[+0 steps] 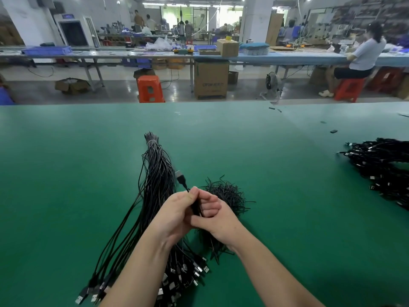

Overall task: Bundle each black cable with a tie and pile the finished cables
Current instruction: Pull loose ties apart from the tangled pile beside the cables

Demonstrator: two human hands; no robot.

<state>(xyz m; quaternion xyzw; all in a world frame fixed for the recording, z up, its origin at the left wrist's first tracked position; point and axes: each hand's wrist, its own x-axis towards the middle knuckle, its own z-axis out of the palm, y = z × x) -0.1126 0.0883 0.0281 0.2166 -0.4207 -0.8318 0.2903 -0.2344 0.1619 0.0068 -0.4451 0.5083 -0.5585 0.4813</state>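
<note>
gripping one folded black cable [194, 206], both hands' fingers [205, 199] clench it; carton [210, 79] print unreadable.

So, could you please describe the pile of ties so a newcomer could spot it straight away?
On the green table, look just right of the long bunch of loose black cables. The pile of ties sits behind the hands, a tangled nest of short black strips without connectors.

Green table [66, 173] with cable bunch [155, 173], ties [230, 193], finished pile [385, 167].
</note>
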